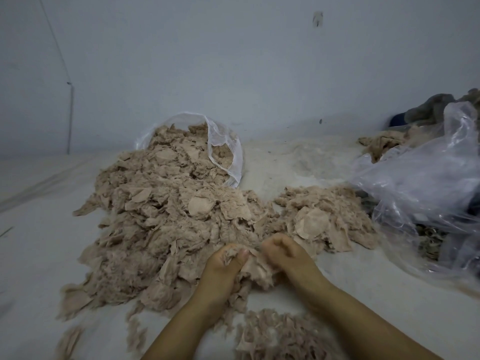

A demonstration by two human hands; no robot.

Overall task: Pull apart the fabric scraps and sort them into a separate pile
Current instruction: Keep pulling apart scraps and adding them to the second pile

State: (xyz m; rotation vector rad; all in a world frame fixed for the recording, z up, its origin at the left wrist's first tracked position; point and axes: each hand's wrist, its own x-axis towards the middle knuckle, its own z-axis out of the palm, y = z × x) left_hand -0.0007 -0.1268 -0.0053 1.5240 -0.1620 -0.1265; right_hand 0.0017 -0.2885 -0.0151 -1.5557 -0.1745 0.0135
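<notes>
**Both hands gripping one clump of beige fabric scraps**

Left hand (224,266) fingers curled, thumb on top, clutching a scrap clump (255,268) at front center. Right hand (284,253) also curled into a fist on the same clump, just beside the left; the two hands nearly touch. Clump sits at the near edge of the big pile of beige scraps (161,222), which spills out of a clear plastic bag (226,152) lying open at the back. Smaller pile (324,219) to the right of the hands, touching the big one. A third loose heap of shreds (275,333) between the forearms, near bottom edge. Crumpled clear plastic sheet (420,183) far right, dark cloth (428,107) behind it. All on a pale floor (39,242) against a grey wall (233,61).
</notes>
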